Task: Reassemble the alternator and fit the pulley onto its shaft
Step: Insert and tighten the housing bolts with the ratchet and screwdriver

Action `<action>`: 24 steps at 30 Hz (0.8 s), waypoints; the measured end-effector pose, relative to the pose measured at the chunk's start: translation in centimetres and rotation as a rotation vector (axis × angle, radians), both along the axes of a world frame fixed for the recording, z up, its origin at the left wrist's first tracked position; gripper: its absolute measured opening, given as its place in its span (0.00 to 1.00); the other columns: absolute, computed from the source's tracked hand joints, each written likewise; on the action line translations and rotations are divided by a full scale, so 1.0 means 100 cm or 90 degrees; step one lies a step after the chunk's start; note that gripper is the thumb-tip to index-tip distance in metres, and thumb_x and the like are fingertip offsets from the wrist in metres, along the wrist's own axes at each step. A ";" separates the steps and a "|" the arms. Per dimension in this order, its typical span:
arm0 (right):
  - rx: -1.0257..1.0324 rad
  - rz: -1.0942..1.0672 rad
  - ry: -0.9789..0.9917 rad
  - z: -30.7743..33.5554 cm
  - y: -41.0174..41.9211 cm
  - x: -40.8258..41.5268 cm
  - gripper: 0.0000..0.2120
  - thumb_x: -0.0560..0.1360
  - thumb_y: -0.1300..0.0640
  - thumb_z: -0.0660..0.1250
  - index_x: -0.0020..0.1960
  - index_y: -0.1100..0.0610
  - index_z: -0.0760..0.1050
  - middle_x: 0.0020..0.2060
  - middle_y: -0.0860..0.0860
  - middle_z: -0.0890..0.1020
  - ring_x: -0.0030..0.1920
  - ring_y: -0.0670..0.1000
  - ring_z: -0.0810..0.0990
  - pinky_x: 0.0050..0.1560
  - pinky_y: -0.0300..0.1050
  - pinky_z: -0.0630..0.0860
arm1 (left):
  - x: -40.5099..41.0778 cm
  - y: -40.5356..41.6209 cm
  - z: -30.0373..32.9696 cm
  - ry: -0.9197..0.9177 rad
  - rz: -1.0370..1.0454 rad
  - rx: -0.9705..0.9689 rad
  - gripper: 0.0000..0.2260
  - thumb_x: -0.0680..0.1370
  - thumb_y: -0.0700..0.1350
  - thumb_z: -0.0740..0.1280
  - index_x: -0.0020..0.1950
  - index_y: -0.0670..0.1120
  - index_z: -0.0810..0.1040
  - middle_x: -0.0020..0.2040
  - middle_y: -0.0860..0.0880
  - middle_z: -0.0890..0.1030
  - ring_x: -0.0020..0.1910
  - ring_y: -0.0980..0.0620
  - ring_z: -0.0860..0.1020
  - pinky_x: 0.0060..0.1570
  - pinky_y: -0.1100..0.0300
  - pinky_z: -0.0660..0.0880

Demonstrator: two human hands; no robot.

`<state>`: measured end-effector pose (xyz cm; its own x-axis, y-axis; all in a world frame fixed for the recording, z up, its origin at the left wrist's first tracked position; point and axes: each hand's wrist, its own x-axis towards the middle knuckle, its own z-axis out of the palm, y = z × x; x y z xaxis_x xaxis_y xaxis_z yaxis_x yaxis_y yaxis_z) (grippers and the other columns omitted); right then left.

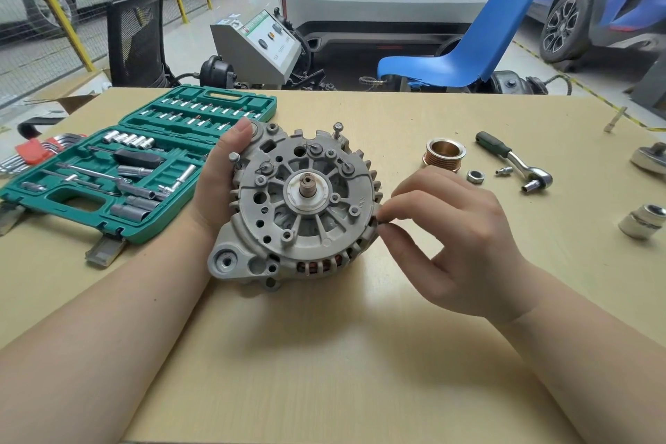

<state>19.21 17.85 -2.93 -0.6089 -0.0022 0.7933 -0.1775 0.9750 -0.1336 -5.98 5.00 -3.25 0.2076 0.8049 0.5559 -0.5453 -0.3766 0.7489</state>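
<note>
Parked cars and a blue plastic chair stand behind the pale wooden desk. On it lies the grey cast-metal alternator, its bare shaft end facing up. The left hand cups the housing's left edge, thumb curled over the top; its other fingers are hidden behind the body. The right hand pinches a small dark part between thumb and forefinger at the housing's right rim; what the part is cannot be made out. The copper-coloured grooved pulley sits apart on the desk, near a grey hex nut and a green-handled ratchet. An open green socket case lies left, its near corner cut off by the forearm.
</note>
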 end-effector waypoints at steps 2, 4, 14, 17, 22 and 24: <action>0.006 -0.017 0.010 -0.001 -0.001 -0.001 0.08 0.79 0.61 0.72 0.44 0.64 0.82 0.39 0.55 0.80 0.38 0.58 0.77 0.36 0.55 0.74 | 0.001 -0.001 0.000 0.001 0.026 -0.033 0.45 0.85 0.50 0.22 0.75 0.38 0.76 0.73 0.41 0.79 0.75 0.44 0.76 0.75 0.52 0.70; 0.000 -0.024 0.016 0.000 -0.001 -0.001 0.10 0.80 0.58 0.72 0.43 0.64 0.81 0.39 0.55 0.80 0.38 0.58 0.77 0.35 0.55 0.74 | -0.001 -0.005 -0.003 0.027 0.097 -0.057 0.42 0.87 0.50 0.27 0.72 0.43 0.81 0.70 0.45 0.83 0.71 0.48 0.79 0.71 0.54 0.74; -0.007 0.017 -0.016 0.002 -0.001 0.001 0.07 0.79 0.66 0.68 0.48 0.65 0.84 0.40 0.57 0.80 0.38 0.59 0.77 0.37 0.55 0.73 | 0.011 -0.014 0.004 0.063 0.292 -0.155 0.37 0.89 0.51 0.37 0.57 0.53 0.90 0.57 0.54 0.89 0.58 0.55 0.87 0.58 0.60 0.82; 0.000 0.002 -0.005 0.001 -0.002 0.000 0.06 0.79 0.64 0.70 0.45 0.65 0.83 0.39 0.56 0.80 0.37 0.58 0.77 0.36 0.55 0.73 | 0.014 -0.015 0.004 0.054 0.347 -0.178 0.36 0.90 0.51 0.40 0.52 0.54 0.91 0.53 0.54 0.89 0.54 0.55 0.88 0.54 0.61 0.83; 0.001 -0.022 0.015 0.001 0.000 -0.001 0.09 0.79 0.61 0.73 0.43 0.65 0.82 0.38 0.55 0.80 0.36 0.57 0.76 0.34 0.53 0.73 | 0.016 -0.015 0.007 0.046 0.333 -0.201 0.36 0.89 0.52 0.40 0.52 0.54 0.90 0.53 0.54 0.89 0.54 0.55 0.88 0.54 0.60 0.83; 0.008 -0.024 0.018 0.000 -0.001 -0.001 0.09 0.79 0.61 0.74 0.42 0.66 0.82 0.37 0.56 0.80 0.35 0.57 0.77 0.34 0.54 0.74 | 0.015 -0.016 0.008 0.048 0.330 -0.198 0.36 0.89 0.52 0.39 0.53 0.54 0.90 0.53 0.54 0.89 0.55 0.55 0.87 0.54 0.60 0.83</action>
